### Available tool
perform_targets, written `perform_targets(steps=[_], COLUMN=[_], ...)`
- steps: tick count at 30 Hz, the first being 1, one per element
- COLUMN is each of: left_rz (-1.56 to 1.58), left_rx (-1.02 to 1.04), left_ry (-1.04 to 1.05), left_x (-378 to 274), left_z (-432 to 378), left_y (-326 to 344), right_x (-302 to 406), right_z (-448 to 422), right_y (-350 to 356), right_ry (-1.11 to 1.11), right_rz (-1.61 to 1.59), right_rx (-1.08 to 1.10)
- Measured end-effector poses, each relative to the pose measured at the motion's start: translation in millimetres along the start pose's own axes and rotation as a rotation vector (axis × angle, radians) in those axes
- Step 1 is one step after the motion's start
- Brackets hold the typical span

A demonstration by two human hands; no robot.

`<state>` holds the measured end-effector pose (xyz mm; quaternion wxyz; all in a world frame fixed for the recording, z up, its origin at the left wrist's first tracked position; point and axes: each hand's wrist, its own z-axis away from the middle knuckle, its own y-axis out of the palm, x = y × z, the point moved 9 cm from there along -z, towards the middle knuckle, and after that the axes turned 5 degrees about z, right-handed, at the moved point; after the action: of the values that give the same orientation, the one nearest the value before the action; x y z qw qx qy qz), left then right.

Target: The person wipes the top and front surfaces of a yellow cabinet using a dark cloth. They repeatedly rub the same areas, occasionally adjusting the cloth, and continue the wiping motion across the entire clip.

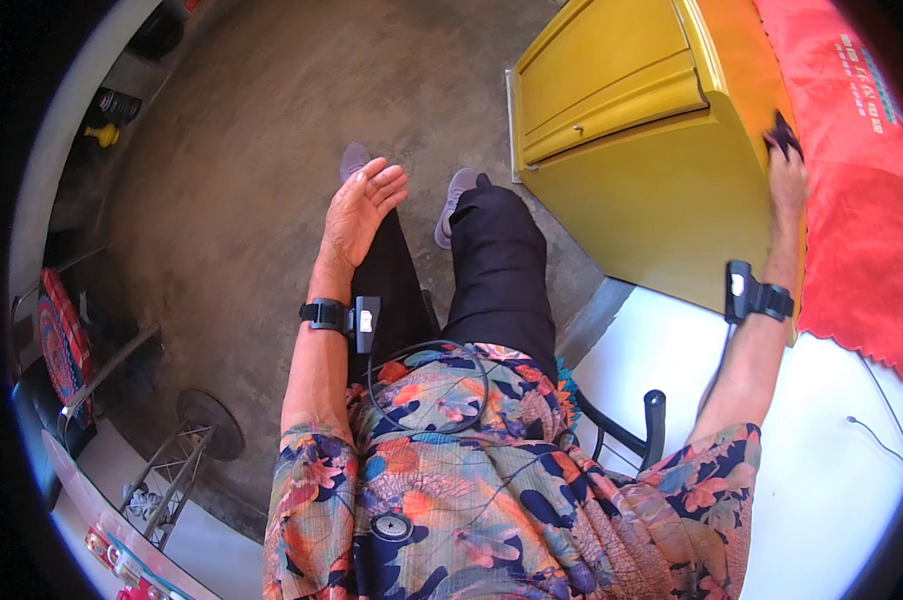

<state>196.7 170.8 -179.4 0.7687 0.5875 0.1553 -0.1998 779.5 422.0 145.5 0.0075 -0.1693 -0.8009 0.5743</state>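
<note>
My left hand (365,206) is raised over my left thigh, palm up with its fingers a little bent, and holds nothing. At the far right my right hand (787,176) reaches to the orange top of a yellow cabinet (639,202). A small dark object (783,135), too small to name, is in its fingers. Beside that hand a red cloth (849,225) with a scalloped edge and printed writing covers part of the cabinet's top. Both wrists carry black straps with small devices.
A black chair armrest (652,424) stands at my right. On the left are a round-based metal stand (210,424), a patterned cushion (65,345) and a table edge (114,517). A thin cable (879,442) hangs by the white wall at the right.
</note>
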Motion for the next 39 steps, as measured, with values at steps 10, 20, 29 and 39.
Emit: perform_targets(steps=[10,20,29,39], left_rz=[-0.070,-0.063,-0.088,-0.488], left_rx=[-0.025,-0.037,-0.032,-0.065], left_ry=[-0.024,-0.061,-0.076,-0.135], left_x=[7.1,5.7,3.4,8.5], left_z=[-0.9,-7.6,-6.0,-11.7], left_y=[-0.5,13.6,17.3,31.6], right_x=[104.8,45.7,93.9,157.3], right_z=[45.2,127.3,136.6,205.0], right_y=[-47.1,-75.3,-95.6,-78.6], right_ry=[-0.674,-0.465,-0.484,-0.660], right_rz=[-0.114,-0.212,-0.098,-0.456], right_rx=[-0.091,-0.136,-0.518,-0.024])
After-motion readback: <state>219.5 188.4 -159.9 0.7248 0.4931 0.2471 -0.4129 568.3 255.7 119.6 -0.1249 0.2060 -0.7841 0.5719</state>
